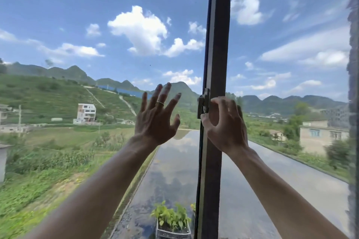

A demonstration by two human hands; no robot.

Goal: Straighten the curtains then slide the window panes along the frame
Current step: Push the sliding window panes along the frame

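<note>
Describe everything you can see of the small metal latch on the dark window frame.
The small grey metal latch sits on the left edge of the dark vertical window frame, about mid-height. It looks like a lever on a mounting plate. The right hand curls beside it, thumb touching its lower end. Whether it is locked cannot be told.

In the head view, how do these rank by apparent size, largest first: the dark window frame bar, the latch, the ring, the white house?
1. Window frame bar
2. White house and latch: look alike, and the house is far away, so unranked
3. Ring
</note>
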